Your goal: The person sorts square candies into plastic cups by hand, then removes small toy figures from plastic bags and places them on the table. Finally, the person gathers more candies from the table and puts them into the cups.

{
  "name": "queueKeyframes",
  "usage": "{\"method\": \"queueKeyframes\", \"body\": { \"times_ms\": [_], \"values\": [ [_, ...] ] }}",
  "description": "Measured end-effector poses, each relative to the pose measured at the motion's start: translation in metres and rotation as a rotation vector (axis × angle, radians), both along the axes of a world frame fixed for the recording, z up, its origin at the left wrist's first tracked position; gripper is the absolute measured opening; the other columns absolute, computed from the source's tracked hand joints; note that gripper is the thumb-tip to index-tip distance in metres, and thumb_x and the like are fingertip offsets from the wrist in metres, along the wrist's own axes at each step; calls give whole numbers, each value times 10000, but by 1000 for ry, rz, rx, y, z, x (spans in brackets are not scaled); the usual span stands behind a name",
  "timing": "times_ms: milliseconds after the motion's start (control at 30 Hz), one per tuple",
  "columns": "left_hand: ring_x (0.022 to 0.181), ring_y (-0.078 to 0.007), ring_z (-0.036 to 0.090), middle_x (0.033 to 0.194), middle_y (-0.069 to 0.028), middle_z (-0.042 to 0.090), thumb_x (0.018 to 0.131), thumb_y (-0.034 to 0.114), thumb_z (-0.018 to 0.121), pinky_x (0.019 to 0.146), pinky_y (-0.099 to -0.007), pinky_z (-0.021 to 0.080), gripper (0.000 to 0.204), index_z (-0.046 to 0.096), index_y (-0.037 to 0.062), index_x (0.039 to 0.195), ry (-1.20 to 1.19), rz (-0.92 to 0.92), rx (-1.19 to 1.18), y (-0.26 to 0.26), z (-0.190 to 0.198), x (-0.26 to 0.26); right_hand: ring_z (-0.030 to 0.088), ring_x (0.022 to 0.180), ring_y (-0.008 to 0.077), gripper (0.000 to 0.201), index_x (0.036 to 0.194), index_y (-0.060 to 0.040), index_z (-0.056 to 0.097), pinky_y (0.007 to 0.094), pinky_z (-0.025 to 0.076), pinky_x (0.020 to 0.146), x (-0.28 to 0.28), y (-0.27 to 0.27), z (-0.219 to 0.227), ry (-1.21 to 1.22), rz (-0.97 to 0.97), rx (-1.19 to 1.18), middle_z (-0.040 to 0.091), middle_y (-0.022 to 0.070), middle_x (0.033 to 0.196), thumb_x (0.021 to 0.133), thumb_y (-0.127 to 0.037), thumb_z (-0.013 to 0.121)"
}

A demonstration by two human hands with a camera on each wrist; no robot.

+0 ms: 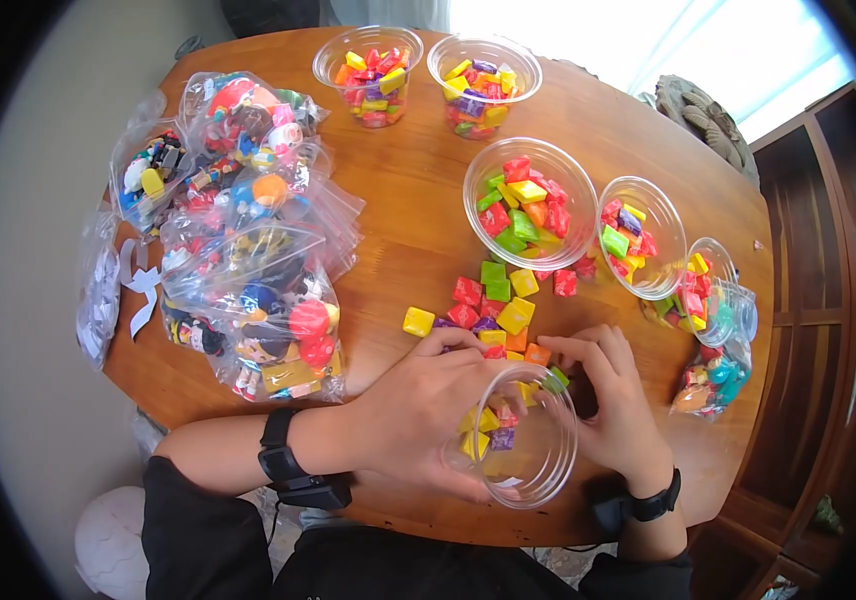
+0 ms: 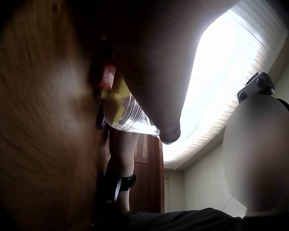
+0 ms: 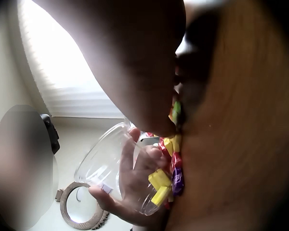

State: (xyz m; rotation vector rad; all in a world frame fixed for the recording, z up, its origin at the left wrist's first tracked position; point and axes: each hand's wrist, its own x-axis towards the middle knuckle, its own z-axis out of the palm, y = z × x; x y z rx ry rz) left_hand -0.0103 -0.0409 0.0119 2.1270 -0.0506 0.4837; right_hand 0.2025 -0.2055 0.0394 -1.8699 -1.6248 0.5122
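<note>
My left hand (image 1: 413,415) grips a clear plastic cup (image 1: 548,470), thumb and fingers spread around its side. The cup is tipped over low by the table, and a few yellow candies (image 3: 159,179) and a purple candy (image 1: 502,438) show in or through it. Beside the rim, my right hand (image 1: 618,410) reaches down with bent, parted fingers. Its index fingertip is right at an orange candy (image 1: 537,355), and a green candy (image 1: 558,377) lies between finger and thumb. Ahead of both hands spread loose wrapped candies (image 1: 467,291) in red, green, yellow, orange and purple.
Several clear cups filled with candies, such as the large one (image 1: 528,205), arc across the back and right of the wooden table (image 1: 398,180). Bagged figurines (image 1: 258,240) are heaped at the left. Another bag (image 1: 713,380) lies by the right edge.
</note>
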Motion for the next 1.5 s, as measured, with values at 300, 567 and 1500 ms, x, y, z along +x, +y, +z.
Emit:
{"method": "queueKeyframes", "body": {
  "times_ms": [300,567,1500],
  "values": [
    [1077,-277,710,1110,-62,744,737,561,960,1119,-498,432,1110,488,45,1600,3,-5,10,1,0,-1,639,981,265,391,1204,-51,719,350,548,784,3,-4,-6,134,-50,-22,638,114,1112,854,29,873],
    [1090,-262,712,1117,-51,751,760,556,951,1117,-487,430,1085,490,44,1598,12,-29,-7,2,1,-2,660,873,195,376,1166,-30,717,315,548,756,2,-9,-26,133,-176,216,711,109,1087,847,85,878],
    [1049,-322,716,1107,-144,716,756,617,944,1098,-508,456,1065,532,0,1520,8,-13,31,1,0,-1,597,1249,366,586,1421,-54,696,472,489,1074,-7,0,-11,-118,55,66,667,141,1364,857,-45,855]
  ]
}}
